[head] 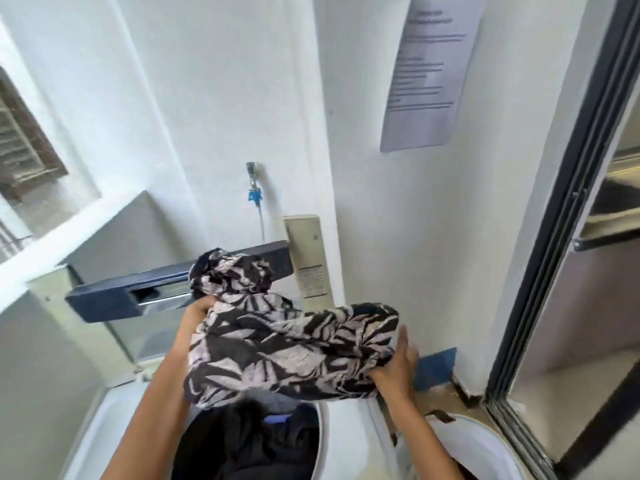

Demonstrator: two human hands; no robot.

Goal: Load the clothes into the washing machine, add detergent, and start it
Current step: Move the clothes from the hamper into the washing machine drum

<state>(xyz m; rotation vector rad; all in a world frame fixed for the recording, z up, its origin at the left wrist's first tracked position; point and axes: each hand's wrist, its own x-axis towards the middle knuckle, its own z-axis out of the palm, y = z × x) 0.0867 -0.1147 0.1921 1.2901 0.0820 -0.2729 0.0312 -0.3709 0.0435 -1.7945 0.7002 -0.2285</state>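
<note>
A crumpled black-and-white leaf-print garment [277, 344] hangs in the air over the open top-loading washing machine [104, 410]. My left hand [199, 308] grips its upper left part. At the garment's lower right edge, my right hand [398, 362] holds the cloth, its fingers partly hidden by it. Dark clothes [242, 441] lie in the drum below. The machine's lid [114, 299] stands raised, dark blue with a glass pane.
A white laundry basket [485, 445] stands at the lower right beside the machine. A tap with a blue hose fitting [254, 192] is on the white wall, near a beige box [308, 258]. A glass sliding door [561, 237] runs along the right.
</note>
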